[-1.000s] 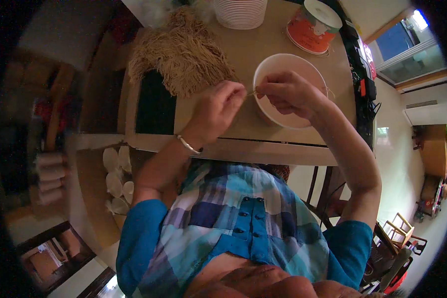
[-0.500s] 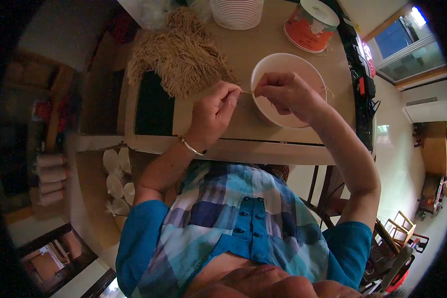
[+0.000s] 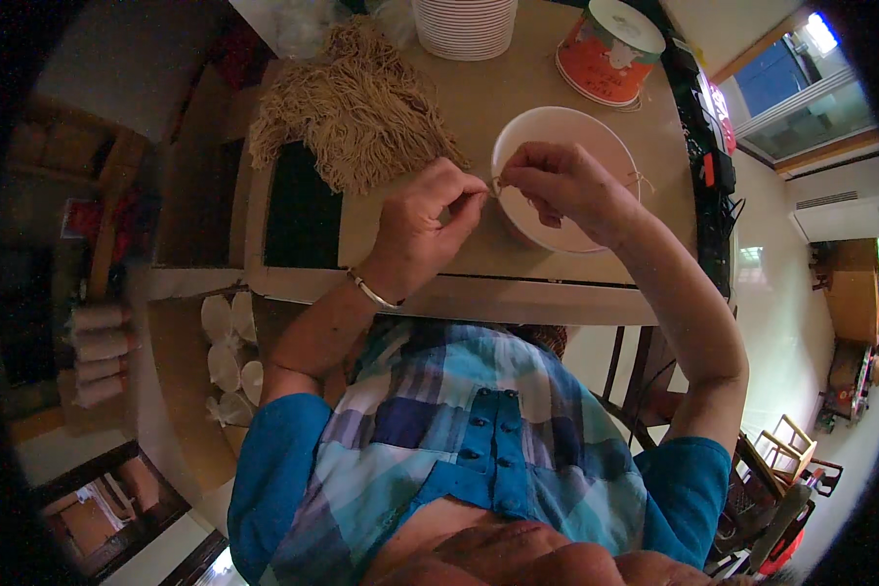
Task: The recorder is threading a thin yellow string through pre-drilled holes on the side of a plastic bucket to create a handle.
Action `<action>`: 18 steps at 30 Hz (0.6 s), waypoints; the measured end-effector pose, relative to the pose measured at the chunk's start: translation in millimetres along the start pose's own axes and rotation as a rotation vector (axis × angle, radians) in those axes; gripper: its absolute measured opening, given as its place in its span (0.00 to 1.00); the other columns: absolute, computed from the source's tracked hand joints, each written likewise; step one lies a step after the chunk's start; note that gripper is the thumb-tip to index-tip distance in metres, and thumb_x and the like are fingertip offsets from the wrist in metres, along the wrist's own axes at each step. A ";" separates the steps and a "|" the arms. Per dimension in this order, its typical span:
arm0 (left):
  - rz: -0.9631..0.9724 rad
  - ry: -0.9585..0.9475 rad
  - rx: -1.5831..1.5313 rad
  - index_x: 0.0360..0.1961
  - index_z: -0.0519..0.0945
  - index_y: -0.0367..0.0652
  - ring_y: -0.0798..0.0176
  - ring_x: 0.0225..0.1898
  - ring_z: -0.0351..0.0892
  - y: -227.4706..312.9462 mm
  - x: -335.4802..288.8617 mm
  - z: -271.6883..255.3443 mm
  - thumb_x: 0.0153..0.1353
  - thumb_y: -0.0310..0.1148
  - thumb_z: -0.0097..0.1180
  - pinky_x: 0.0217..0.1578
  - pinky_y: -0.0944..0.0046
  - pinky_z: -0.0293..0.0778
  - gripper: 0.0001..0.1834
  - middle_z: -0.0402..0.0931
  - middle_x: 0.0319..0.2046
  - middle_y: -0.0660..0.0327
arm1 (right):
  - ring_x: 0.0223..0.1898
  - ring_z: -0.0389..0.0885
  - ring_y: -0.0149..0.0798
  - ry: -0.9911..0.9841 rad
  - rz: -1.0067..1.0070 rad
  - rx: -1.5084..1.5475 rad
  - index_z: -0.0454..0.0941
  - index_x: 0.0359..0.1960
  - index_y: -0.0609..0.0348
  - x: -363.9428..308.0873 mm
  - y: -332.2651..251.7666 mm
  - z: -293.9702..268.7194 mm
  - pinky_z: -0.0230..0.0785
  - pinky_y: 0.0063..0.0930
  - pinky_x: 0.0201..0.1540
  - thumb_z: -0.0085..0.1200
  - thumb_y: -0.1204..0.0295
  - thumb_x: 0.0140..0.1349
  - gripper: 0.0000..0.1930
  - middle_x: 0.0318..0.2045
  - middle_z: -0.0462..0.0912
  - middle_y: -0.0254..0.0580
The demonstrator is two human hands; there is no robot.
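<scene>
Nearest is a checked shirt in blue, purple and white (image 3: 479,391) with teal sleeves. To the left, below the table's near edge, an open brown cardboard box (image 3: 181,400) holds several white rounded cups (image 3: 225,366).

Over the brown board tabletop (image 3: 669,230), the left hand (image 3: 425,220), with a silver-coloured bracelet (image 3: 373,291) at its wrist, has thumb and fingertips pinched on a thin tan twisted string (image 3: 496,186). The right hand (image 3: 566,190) also has thumb and forefinger clamped on this string, so the 2 sets of fingertips nearly meet. The string is at the left rim of a white round open bucket (image 3: 601,151), and the right hand is over the opening. At the bucket's right side, a short loose tan cord (image 3: 645,181) sticks out.

Farther left, beside a dark green patch (image 3: 303,215), lies a shaggy heap of tan strings (image 3: 361,122). At the far right stands an orange-red and green printed bucket (image 3: 606,73); at the far middle, a stack of white ribbed tubs (image 3: 464,29).
</scene>
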State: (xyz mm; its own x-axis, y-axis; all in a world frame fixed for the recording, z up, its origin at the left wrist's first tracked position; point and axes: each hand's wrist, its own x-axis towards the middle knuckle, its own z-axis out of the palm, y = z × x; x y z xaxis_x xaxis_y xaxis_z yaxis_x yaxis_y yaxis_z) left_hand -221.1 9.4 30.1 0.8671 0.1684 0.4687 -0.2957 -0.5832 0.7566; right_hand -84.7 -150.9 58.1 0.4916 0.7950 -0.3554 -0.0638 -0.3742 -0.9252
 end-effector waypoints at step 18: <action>0.038 0.051 0.069 0.33 0.79 0.42 0.61 0.33 0.78 -8.5 3.6 5.5 0.51 0.19 0.62 0.34 0.66 0.74 0.09 0.76 0.30 0.61 | 0.20 0.64 0.17 0.039 -0.024 -0.085 0.76 0.32 0.56 -1.4 -3.1 11.1 0.57 0.14 0.18 0.55 0.71 0.61 0.04 0.22 0.71 0.23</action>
State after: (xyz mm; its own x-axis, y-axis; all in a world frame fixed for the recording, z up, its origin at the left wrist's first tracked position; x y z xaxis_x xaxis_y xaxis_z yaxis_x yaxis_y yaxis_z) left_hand -213.3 10.6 22.9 0.8337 0.1845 0.5205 -0.2982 -0.6430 0.7054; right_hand -94.8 -145.6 60.0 0.5256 0.7858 -0.3260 0.0220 -0.3956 -0.9181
